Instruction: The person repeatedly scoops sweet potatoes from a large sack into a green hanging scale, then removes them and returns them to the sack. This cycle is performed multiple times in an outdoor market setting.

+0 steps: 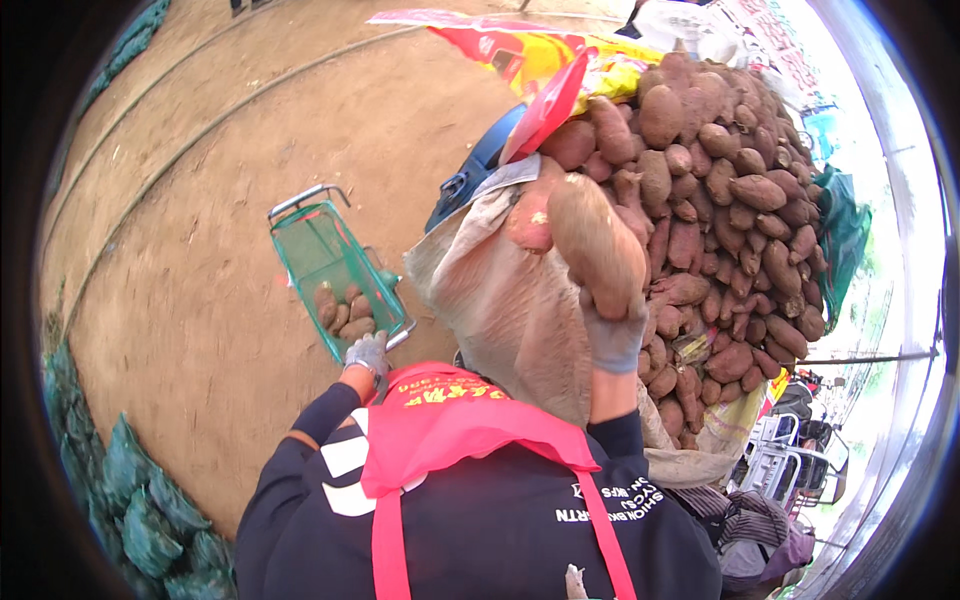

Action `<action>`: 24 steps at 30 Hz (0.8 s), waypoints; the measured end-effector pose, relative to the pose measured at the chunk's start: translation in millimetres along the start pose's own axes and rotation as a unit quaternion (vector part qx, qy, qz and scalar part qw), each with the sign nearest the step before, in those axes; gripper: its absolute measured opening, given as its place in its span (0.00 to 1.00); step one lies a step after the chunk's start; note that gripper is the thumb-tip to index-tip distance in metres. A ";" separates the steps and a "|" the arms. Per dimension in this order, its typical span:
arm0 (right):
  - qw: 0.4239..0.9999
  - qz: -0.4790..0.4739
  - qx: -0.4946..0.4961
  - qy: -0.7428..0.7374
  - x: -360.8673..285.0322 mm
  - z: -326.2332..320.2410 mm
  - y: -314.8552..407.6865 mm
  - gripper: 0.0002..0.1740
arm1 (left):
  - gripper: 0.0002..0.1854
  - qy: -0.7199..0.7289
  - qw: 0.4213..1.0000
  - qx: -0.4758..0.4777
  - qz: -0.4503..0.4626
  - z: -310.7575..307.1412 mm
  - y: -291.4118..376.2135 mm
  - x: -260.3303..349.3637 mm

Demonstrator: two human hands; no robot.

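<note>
In a grey glove, my right hand [616, 334] grips the near end of a large sweet potato [596, 238], slightly blurred and raised over the beige cloth sheet [517, 300]. Another big sweet potato [534, 214] lies just left of it, at the sheet's far end. My left hand [367, 352], also gloved, is at the near rim of a green mesh bag [319, 247] stretched on a metal frame [304, 196]. Whether its fingers grip the rim is unclear. Several sweet potatoes [345, 309] lie in the bag's near end.
A heaped pile of sweet potatoes [720, 195] rises on the right. Red and yellow printed sacking [555, 67] and a blue strap-like thing [480, 161] border its left side. Filled green mesh bags [150, 525] stand at lower left. A hose [217, 120] curves over the dirt floor.
</note>
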State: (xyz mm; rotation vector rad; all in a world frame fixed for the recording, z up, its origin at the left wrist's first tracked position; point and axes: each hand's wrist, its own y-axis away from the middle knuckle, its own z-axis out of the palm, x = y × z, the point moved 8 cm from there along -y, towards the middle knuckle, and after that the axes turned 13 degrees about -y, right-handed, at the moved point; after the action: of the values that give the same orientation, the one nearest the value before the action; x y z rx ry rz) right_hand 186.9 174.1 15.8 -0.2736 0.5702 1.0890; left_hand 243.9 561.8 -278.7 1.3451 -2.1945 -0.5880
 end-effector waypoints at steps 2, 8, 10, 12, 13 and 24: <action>0.995 0.091 -0.007 0.050 20.0 5.0 34.7 0.55 | 0.20 0.028 0.996 0.076 0.025 15.8 -3.2 -7.0; 0.914 0.208 -0.134 0.320 160.5 84.7 51.7 0.60 | 0.24 0.021 0.999 0.045 0.017 2.7 12.1 -5.9; 0.841 0.200 -0.188 0.466 205.2 82.3 35.8 0.55 | 0.22 0.014 1.000 0.009 0.001 11.3 12.3 -9.4; 0.842 0.323 -0.161 0.400 272.3 52.2 24.8 0.45 | 0.24 -0.030 0.983 0.154 0.091 25.9 26.5 -6.4; 0.792 0.275 -0.201 0.506 304.6 32.9 0.5 0.37 | 0.28 -0.062 0.939 0.306 0.142 16.5 50.1 -4.9; 0.750 0.203 -0.312 0.547 257.0 102.2 -14.3 0.25 | 0.28 0.003 0.998 -0.064 -0.021 -9.1 -5.4 -0.8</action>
State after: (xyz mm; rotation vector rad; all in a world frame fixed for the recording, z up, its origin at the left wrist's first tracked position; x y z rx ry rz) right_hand 317.5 410.6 -45.0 -1.5073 1.3415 1.4718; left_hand 253.5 559.4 -274.8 1.3267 -2.0912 -0.7269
